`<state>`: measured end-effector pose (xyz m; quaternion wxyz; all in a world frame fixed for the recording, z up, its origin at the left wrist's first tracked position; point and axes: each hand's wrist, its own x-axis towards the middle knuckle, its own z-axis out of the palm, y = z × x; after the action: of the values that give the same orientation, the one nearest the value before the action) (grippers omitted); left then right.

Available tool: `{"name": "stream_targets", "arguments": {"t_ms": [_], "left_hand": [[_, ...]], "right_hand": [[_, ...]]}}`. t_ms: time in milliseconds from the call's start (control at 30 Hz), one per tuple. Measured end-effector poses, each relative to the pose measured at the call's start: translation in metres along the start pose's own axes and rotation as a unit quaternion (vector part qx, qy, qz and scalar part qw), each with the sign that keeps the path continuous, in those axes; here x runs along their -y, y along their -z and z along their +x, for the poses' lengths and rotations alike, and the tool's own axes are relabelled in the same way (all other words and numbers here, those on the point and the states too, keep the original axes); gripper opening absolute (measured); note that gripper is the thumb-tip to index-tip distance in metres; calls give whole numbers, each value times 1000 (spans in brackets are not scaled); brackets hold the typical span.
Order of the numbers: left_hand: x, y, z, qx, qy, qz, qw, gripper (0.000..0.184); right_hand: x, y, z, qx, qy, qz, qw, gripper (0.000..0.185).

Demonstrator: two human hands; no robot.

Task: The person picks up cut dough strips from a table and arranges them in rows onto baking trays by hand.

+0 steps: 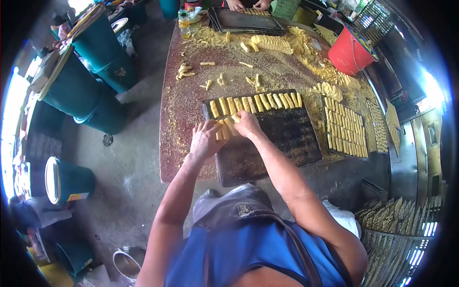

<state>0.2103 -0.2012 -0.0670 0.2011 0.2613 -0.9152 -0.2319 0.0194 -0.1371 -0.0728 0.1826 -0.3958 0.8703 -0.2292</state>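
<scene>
A black baking tray (267,143) lies near the table's front edge. Along its far side runs a row of pale yellow dough sticks (262,103). Closer to me, at the tray's left side, a second short row of dough sticks (224,130) lies between my hands. My left hand (204,138) curls its fingers against the left end of this short row. With its fingers pinched, my right hand (247,125) holds a dough stick (235,118) at the row's right end. The fingers partly cover these pieces.
Loose dough pieces (185,71) and crumbs lie across the brown table (184,124). To the right are a filled tray (345,128) and a red bucket (350,52). Another person's hands (248,5) work at trays (246,21) opposite. Green bins (79,83) line the left.
</scene>
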Motion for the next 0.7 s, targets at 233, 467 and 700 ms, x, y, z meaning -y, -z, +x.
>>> {"name": "stream_targets", "arguments": {"t_ms": [233, 467, 700], "left_hand": [[-15, -13, 14, -4, -13, 50, 999, 53], [-38, -34, 24, 25, -12, 53, 998, 44], [-32, -33, 30, -36, -32, 6, 999, 48]], "right_hand": [[-10, 23, 5, 10, 45, -60, 997, 35], [-45, 18, 11, -14, 74, 94, 993, 33], [-34, 22, 2, 0, 28, 41, 999, 33]]}}
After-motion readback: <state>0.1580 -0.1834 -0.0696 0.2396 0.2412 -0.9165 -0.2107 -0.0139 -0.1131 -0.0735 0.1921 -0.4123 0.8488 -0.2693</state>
